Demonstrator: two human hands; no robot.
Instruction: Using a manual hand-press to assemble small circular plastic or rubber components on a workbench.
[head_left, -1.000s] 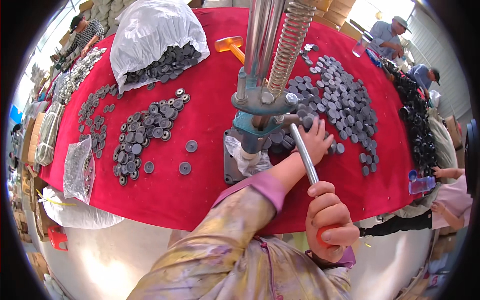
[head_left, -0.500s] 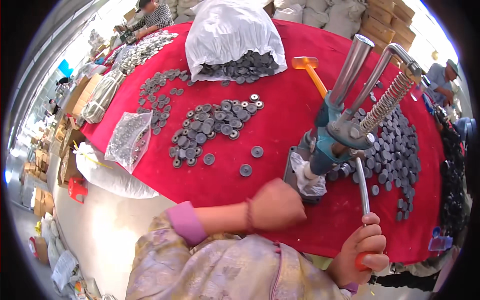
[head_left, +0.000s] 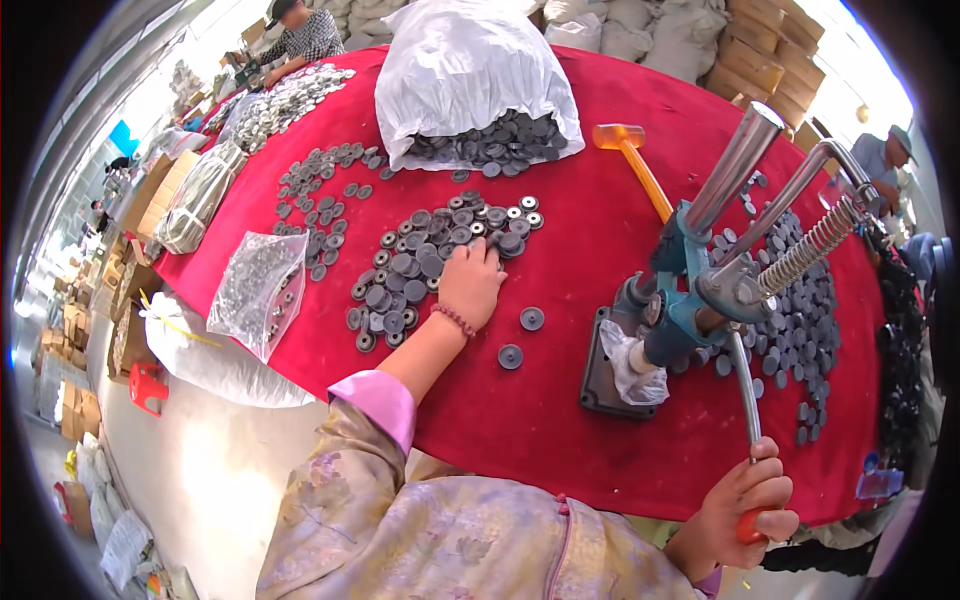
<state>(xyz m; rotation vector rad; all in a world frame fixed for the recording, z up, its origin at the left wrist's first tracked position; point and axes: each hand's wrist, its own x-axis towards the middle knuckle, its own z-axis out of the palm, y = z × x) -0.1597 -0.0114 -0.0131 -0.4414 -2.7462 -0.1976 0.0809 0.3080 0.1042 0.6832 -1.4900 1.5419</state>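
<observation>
My left hand (head_left: 472,283), a beaded bracelet at its wrist, reaches into a pile of round grey discs (head_left: 432,264). Its fingers bend down close together at the pile's right side; what lies between the fingertips is hidden. At the right, my right hand (head_left: 748,508) is wrapped around the red-orange grip of the metal lever (head_left: 745,385) on a teal hand press (head_left: 683,275). The press has a coil spring (head_left: 808,258) and a dark base (head_left: 605,392). White plastic (head_left: 632,370) is wrapped about its lower part.
Two loose discs (head_left: 532,318) lie between pile and press. More grey discs (head_left: 800,325) spread behind the press. An orange mallet (head_left: 640,170) and a white sack (head_left: 475,75) spilling discs lie farther back. A clear bag (head_left: 258,290) sits left. Other people work at both far sides.
My left hand has swung forward and left from beside the press base to the disc pile. My right hand stays on the lever grip. The whole view has shifted slightly.
</observation>
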